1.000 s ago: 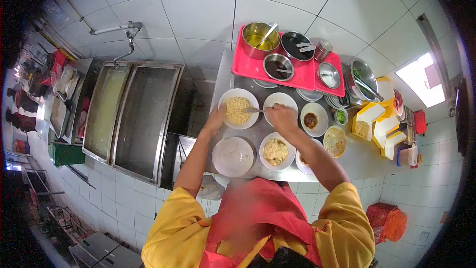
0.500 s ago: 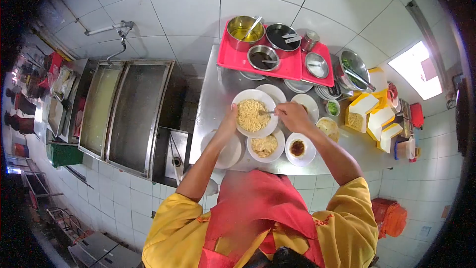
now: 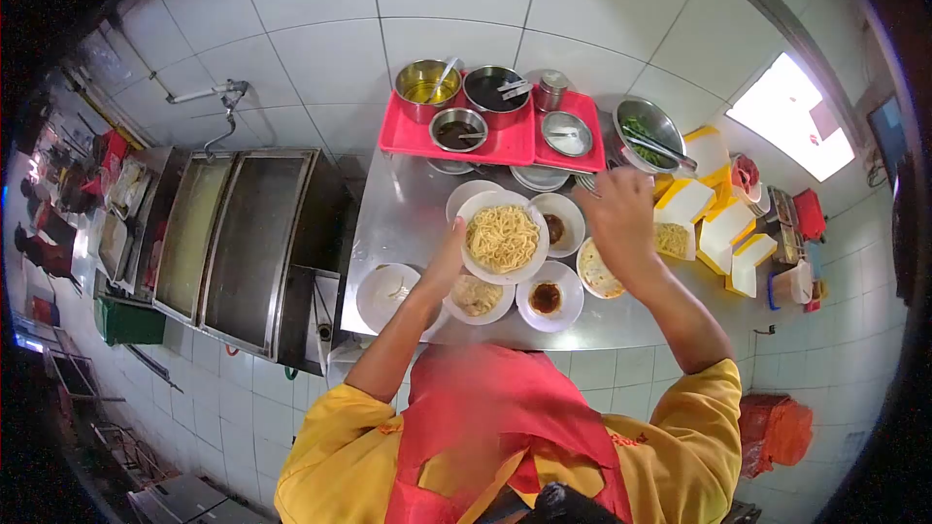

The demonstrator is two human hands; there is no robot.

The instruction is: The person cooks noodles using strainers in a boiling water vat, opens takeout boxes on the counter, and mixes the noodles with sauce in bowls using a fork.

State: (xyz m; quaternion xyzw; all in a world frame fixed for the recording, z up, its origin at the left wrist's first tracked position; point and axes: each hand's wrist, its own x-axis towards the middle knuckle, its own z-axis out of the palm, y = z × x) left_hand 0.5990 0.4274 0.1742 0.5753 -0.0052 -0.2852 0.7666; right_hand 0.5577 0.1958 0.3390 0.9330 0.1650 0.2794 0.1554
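Observation:
My left hand (image 3: 446,260) grips the left rim of a white bowl (image 3: 473,265), which is heaped with pale noodles (image 3: 503,238) and lifted above the other bowls. My right hand (image 3: 621,215) is away from this bowl, over the stacked dishes near the tray, slightly blurred, with its fingers bent and apart; no held object can be made out. Just below the raised bowl sits a bowl of noodles in pale sauce (image 3: 478,297). Beside it is a bowl with dark brown sauce (image 3: 545,298). Another sauce bowl (image 3: 556,223) is partly covered by the raised one.
Red trays (image 3: 515,144) at the wall carry metal pots and a shaker. A metal bowl of greens (image 3: 649,133) and yellow-and-white boxes (image 3: 723,229) stand at the right. White bowls (image 3: 386,297) lie at the table's left; metal basins (image 3: 254,243) stand beyond.
My right hand has left the noodles and moved to the right, toward the stacked dishes. The noodle bowl was lifted from the table and remains in my left hand. The view has shifted.

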